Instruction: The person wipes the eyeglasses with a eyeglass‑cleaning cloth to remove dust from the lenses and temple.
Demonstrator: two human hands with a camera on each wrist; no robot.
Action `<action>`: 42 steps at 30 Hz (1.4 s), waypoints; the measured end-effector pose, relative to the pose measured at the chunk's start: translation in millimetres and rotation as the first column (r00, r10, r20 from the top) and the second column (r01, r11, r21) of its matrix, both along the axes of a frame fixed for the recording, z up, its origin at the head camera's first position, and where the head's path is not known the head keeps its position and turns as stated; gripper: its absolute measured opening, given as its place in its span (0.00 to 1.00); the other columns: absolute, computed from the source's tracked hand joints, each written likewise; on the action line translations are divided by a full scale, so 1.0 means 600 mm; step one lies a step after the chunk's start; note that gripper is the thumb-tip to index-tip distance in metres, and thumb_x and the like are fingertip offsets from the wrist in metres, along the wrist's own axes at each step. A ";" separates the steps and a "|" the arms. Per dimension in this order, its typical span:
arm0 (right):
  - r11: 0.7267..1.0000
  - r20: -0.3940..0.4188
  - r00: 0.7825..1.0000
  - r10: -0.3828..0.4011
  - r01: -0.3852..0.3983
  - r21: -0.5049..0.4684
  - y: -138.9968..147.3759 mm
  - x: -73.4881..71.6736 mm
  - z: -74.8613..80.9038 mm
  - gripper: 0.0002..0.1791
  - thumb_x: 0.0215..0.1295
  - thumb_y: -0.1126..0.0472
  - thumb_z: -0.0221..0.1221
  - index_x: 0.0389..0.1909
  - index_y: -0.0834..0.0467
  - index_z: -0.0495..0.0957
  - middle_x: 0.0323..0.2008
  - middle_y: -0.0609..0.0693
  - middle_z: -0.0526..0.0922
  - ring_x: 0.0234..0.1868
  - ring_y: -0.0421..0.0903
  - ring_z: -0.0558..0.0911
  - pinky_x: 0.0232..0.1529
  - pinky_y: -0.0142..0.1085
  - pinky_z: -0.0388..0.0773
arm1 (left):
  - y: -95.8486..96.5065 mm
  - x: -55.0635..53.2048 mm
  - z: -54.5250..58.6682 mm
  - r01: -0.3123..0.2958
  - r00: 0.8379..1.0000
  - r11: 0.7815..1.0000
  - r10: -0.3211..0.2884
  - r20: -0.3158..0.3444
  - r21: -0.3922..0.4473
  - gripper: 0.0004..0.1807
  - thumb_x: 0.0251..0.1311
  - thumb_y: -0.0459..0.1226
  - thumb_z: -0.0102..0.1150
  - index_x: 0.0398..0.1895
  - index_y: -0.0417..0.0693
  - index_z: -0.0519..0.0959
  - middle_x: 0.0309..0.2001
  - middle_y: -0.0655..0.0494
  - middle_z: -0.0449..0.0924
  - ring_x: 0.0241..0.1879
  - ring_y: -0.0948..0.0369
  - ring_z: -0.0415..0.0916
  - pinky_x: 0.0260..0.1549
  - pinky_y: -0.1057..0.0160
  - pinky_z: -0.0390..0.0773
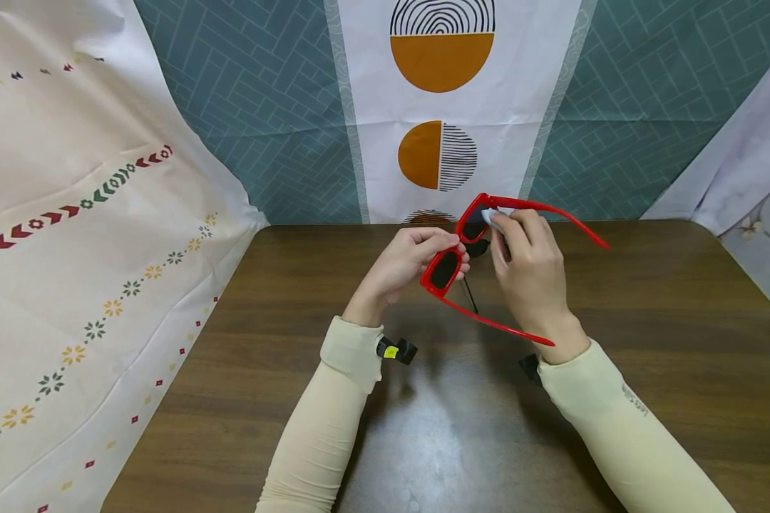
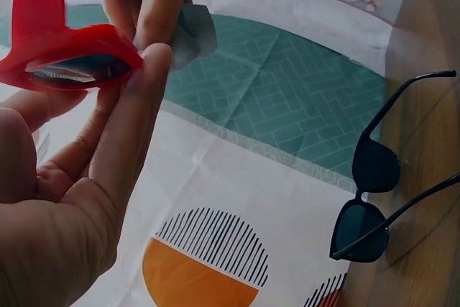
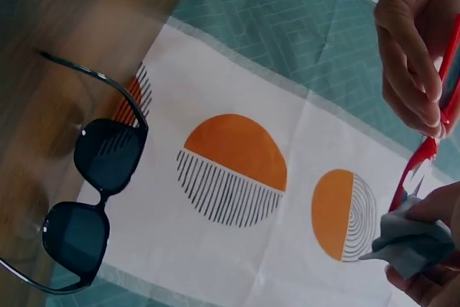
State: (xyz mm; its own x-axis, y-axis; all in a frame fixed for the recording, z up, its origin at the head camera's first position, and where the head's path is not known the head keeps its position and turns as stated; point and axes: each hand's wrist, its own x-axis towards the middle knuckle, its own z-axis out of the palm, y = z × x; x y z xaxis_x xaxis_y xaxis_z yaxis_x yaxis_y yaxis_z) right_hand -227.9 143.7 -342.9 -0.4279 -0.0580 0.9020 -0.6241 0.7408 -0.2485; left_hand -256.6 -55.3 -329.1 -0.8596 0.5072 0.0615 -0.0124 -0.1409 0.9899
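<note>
Sunglasses with red frames (image 1: 445, 269) are held up tilted over the wooden surface (image 1: 295, 356) in the head view. The left hand (image 1: 416, 258) pinches them around the bridge, presumably because a hold there steadies the pair and leaves the upper lens free. The right hand (image 1: 532, 260) pinches a pale cloth (image 1: 491, 215) at that upper lens. Both temples are unfolded toward the right, one above that hand and one below, which likely gives it room to work between them. Black sunglasses (image 1: 478, 249) sit beyond, partly hidden by the hands.

In the left wrist view, fingers and thumb grip the red rim by its edge, seemingly to keep off the lens. The black pair rests on the surface with its temples open, well apart from the work.

In the right wrist view, the cloth is bunched between the fingertips, perhaps as padding; the red pair runs out of the picture, so whether cloth meets lens is hard to tell here.
</note>
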 end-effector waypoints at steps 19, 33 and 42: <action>0.941 0.373 0.868 0.328 -0.266 -0.208 0.006 0.012 0.015 0.08 0.68 0.71 0.67 0.46 0.65 0.87 0.41 0.56 0.84 0.39 0.45 0.79 0.38 0.25 0.74 | -0.012 -0.002 0.001 -0.067 0.997 0.998 0.068 -0.039 0.010 0.12 0.77 0.33 0.53 0.47 0.31 0.82 0.39 0.44 0.85 0.37 0.53 0.88 0.48 0.50 0.87; 0.983 0.104 0.994 0.039 -0.020 -0.180 -0.004 0.005 0.000 0.09 0.69 0.71 0.62 0.46 0.70 0.83 0.42 0.66 0.82 0.45 0.60 0.82 0.47 0.52 0.84 | -0.002 0.002 0.001 -0.018 0.999 1.000 0.018 -0.035 0.015 0.12 0.76 0.35 0.55 0.44 0.33 0.82 0.39 0.41 0.84 0.38 0.49 0.88 0.49 0.44 0.85; 0.979 0.157 0.980 0.125 -0.096 -0.182 -0.016 0.003 -0.014 0.11 0.69 0.70 0.65 0.50 0.70 0.84 0.43 0.63 0.82 0.45 0.58 0.84 0.52 0.47 0.85 | 0.000 0.004 0.003 -0.031 0.996 0.998 0.026 -0.082 -0.052 0.12 0.77 0.34 0.55 0.44 0.31 0.83 0.38 0.42 0.86 0.44 0.37 0.85 0.47 0.49 0.87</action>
State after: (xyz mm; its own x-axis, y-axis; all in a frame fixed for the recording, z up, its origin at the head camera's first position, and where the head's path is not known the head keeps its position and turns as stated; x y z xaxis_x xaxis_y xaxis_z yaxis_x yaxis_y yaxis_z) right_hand -225.9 134.3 -351.0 -0.5726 0.0368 0.8190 -0.6388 0.6063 -0.4738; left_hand -254.5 -55.1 -327.2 -0.8670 0.4871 0.1050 0.0714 -0.0872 0.9936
